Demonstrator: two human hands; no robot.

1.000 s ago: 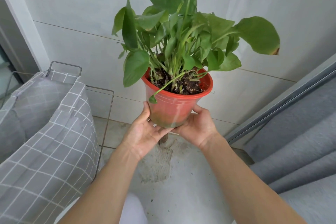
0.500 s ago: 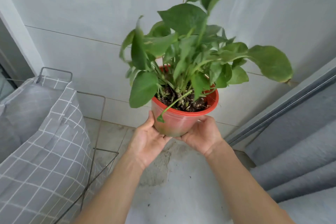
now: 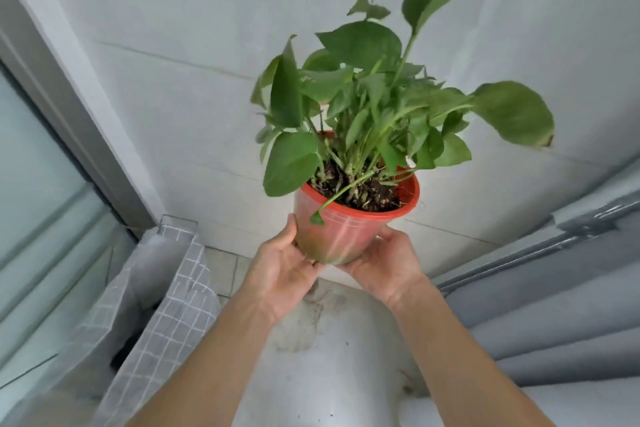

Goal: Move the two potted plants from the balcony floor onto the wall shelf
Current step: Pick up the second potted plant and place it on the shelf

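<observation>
Holding the red plastic pot (image 3: 346, 232) in the air, both bare hands reach forward and up from the bottom of the view, with the forearms stretched out and coming closer together toward the pot. The left hand (image 3: 282, 265) cups the lower left side of the pot, its palm turned inward and to the right, the thumb standing up along the pot wall and the fingers going under the base. The right hand (image 3: 386, 262) supports the lower right side and the bottom, palm turned up and inward, with its thumb lying on the wall near the rim. Each grip is pressed on the pot, and the two hands almost meet under its base.

The pot stands nearly upright, a little tilted away from the person, in front of the white tiled wall (image 3: 173, 97). The pothos plant (image 3: 374, 97) in it has wide green leaves spreading in all directions, and dark soil (image 3: 367, 192) shows inside the rim. Below the hands lies the balcony floor (image 3: 329, 357), with a dirty stain on it. At the left stands a grey checked laundry basket (image 3: 166, 315) on a wire frame, and at the right hangs a grey curtain (image 3: 554, 322).
</observation>
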